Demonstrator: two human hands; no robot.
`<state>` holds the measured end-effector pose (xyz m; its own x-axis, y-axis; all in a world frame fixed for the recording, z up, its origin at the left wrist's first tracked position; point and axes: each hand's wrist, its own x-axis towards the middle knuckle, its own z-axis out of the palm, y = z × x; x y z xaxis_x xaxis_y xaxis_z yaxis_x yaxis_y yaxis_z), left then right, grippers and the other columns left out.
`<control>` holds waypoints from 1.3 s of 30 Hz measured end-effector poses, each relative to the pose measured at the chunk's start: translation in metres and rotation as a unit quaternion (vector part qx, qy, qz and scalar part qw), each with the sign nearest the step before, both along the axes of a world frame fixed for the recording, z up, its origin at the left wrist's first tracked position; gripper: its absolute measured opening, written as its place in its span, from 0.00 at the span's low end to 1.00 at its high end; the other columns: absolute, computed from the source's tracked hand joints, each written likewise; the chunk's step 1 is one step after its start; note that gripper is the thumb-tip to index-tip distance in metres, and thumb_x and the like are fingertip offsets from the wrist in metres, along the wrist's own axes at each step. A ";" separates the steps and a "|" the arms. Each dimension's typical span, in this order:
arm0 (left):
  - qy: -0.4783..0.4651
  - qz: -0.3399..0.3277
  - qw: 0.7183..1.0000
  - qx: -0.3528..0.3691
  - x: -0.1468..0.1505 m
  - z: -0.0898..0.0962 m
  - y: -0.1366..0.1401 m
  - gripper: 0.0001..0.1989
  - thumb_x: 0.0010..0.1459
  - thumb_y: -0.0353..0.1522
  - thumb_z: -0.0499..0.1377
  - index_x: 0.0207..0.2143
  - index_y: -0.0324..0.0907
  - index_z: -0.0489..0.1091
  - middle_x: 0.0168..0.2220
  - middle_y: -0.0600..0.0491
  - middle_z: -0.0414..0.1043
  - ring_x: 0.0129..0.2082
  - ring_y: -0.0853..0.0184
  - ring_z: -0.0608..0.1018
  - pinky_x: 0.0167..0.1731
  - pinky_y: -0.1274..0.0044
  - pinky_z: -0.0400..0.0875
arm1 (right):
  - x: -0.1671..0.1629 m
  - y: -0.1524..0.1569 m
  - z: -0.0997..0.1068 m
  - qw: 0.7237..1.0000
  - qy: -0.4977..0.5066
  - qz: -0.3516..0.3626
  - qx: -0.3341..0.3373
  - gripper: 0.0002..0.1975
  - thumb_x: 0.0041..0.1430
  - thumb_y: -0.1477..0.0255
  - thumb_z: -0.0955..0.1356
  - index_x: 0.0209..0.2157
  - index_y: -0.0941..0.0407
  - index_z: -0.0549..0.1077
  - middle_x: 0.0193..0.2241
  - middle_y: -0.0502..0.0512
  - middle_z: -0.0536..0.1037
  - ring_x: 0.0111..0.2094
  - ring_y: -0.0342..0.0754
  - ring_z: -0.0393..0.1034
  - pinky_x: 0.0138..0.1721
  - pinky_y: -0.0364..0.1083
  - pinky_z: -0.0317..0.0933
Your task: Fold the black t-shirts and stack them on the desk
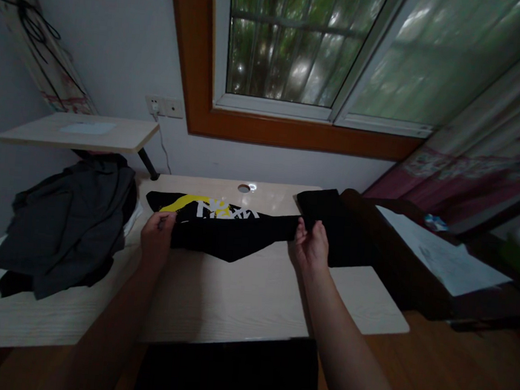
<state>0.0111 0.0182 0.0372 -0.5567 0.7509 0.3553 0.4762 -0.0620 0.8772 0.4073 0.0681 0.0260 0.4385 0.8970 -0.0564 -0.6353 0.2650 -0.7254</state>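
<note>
A black garment (pixel 224 234) with a yellow and white print, perhaps a T-shirt, is stretched between my two hands over the desk (pixel 232 302). My left hand (pixel 157 234) pinches its left end beside the yellow patch. At its right end my right hand (pixel 311 245) grips the cloth between thumb and fingers, palm partly turned up. The lower edge of the cloth sags to a point in the middle, and the printed part lies behind the front fold. Just past my right hand is a folded black cloth (pixel 347 239) on the desk's right side.
A heap of dark grey and black clothes (pixel 71 221) lies on the left, partly under a raised shelf (pixel 83 131). A chair (pixel 230 371) stands at the front edge. Behind are a wall socket (pixel 164 107) and a window; a white sheet (pixel 437 253) lies at right.
</note>
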 end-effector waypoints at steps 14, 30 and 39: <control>-0.037 -0.172 0.984 0.014 0.017 -0.001 -0.005 0.15 0.63 0.44 0.58 0.44 0.44 0.73 0.34 0.53 0.77 0.37 0.63 0.79 0.41 0.71 0.72 | -0.044 -0.025 -0.001 0.814 -0.556 0.030 0.163 0.23 0.60 0.61 0.74 0.56 0.48 0.72 0.68 0.61 0.59 0.63 0.58 0.65 0.59 0.60 0.66; -0.192 -0.399 0.896 0.043 0.024 -0.004 -0.017 0.16 0.60 0.41 0.58 0.46 0.43 0.73 0.38 0.48 0.78 0.41 0.57 0.80 0.47 0.64 0.74 | -0.152 -0.057 0.018 0.466 -0.834 0.262 0.134 0.40 0.60 0.52 0.72 0.70 0.45 0.57 0.56 0.62 0.72 0.50 0.59 0.74 0.47 0.51 0.70; -0.066 -0.292 0.946 0.126 0.025 0.001 -0.012 0.15 0.63 0.43 0.54 0.43 0.45 0.74 0.48 0.45 0.73 0.51 0.56 0.76 0.51 0.64 0.73 | -0.153 -0.031 0.010 0.679 -0.658 0.301 0.126 0.10 0.61 0.71 0.67 0.43 0.55 0.78 0.43 0.58 0.81 0.46 0.54 0.75 0.49 0.50 0.66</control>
